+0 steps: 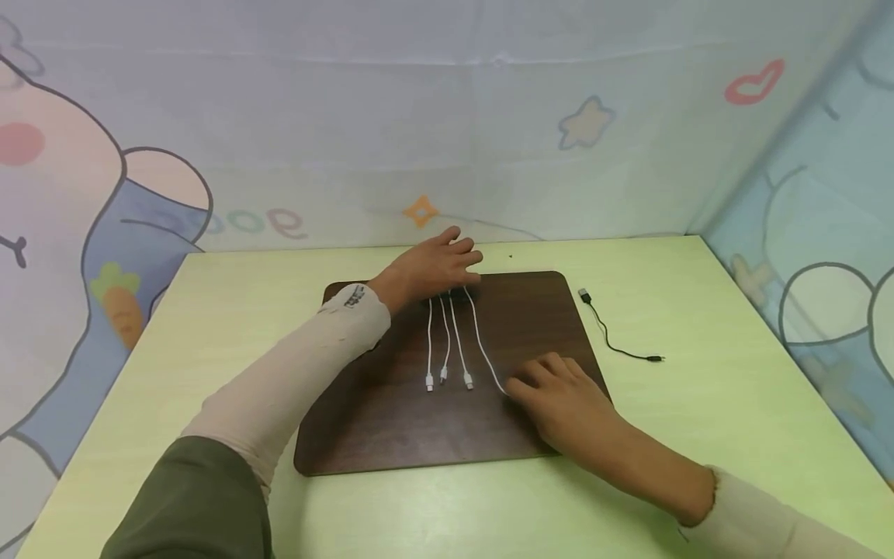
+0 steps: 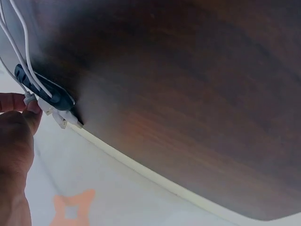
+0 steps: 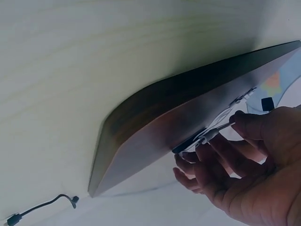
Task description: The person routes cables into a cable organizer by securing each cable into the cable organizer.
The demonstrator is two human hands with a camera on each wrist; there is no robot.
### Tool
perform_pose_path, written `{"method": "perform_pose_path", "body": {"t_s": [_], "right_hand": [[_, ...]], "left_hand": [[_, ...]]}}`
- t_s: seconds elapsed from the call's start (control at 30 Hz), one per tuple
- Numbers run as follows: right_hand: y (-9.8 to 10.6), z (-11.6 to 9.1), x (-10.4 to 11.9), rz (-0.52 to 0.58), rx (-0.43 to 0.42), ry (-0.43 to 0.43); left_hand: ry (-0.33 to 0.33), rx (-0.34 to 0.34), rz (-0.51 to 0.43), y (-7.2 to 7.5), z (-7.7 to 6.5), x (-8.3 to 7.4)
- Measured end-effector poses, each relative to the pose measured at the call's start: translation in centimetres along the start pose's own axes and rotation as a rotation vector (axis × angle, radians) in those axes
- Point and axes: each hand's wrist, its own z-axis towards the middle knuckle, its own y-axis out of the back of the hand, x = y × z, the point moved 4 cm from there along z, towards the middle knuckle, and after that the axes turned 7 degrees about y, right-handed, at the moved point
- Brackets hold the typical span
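Observation:
On a dark brown board (image 1: 391,423) lies a black cable holder (image 2: 59,98) with white cables running through its slots. My left hand (image 1: 434,268) is at the board's far edge; its thumb and index finger pinch the plug of one white cable (image 2: 28,100) beside the holder. Toward the right of the board, my right hand (image 1: 559,404) holds the lower end of the rightmost white cable (image 1: 482,341), its connector (image 3: 209,136) showing between the fingers. Three other white cables (image 1: 457,334) lie side by side, connectors toward me. In the head view, my left hand partly hides the holder.
A short black USB cable (image 1: 611,341) lies on the pale yellow-green table (image 1: 698,435), right of the board. Behind the table hangs a printed cloth (image 1: 391,116), and another cloth side stands at the right.

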Motion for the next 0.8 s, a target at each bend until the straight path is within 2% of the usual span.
{"method": "perform_pose_path", "body": {"t_s": [0.3,0.57,0.8], "right_hand": [[-0.1,0.7,0.3,-0.018,0.051,0.018],[-0.2,1.0,0.4,-0.036,0.073,0.024],[-0.5,1.2,0.4,-0.043,0.098,0.045]], "left_hand": [[-0.045,0.049,0.061,0.1,0.8,-0.1],[-0.09,0.061,0.127,0.5,1.9,-0.6],[-0.112,0.142,0.187,1.0,2.5,-0.9]]}}
